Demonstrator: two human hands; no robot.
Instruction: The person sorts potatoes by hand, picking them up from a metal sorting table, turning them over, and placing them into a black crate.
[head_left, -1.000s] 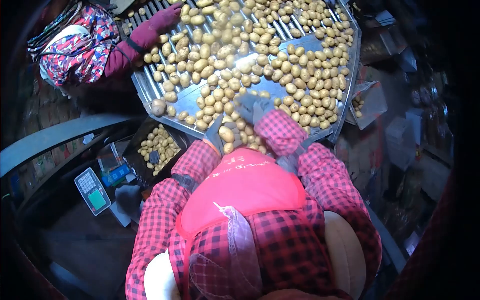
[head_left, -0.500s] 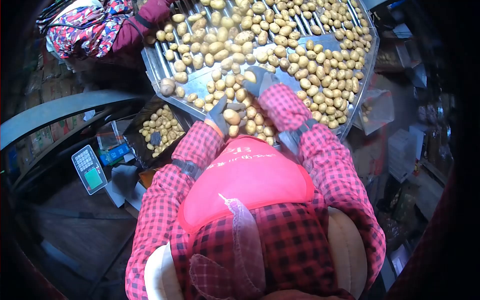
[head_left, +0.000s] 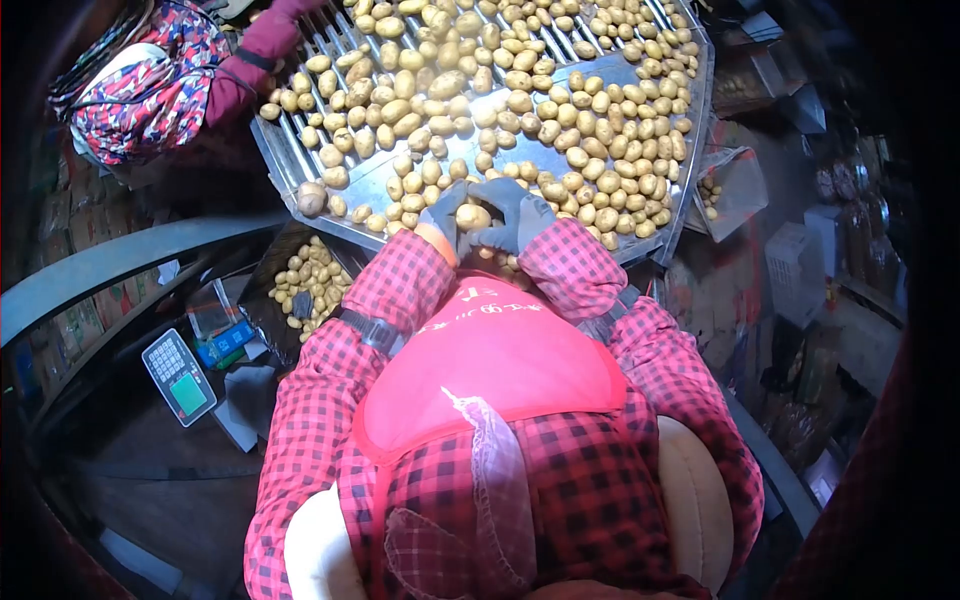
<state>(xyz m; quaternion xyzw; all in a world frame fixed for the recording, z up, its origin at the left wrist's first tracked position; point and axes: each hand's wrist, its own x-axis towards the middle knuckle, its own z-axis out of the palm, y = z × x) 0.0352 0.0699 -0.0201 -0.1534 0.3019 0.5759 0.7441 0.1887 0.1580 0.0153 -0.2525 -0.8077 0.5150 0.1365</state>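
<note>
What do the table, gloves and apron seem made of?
Table: likely smooth metal, from its grey sheen and glare. Gloves: matte grey, probably fabric from their close fit, coating unclear. Apron: smooth red cloth, perhaps coated, judging by its curved drape and low sheen.

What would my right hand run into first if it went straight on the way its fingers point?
Probably the potato between your hands, with your left hand just beyond, since the right hand points leftward; depth is hard to judge here.

The left hand and right hand, both gloved, curve around a potato.
</note>
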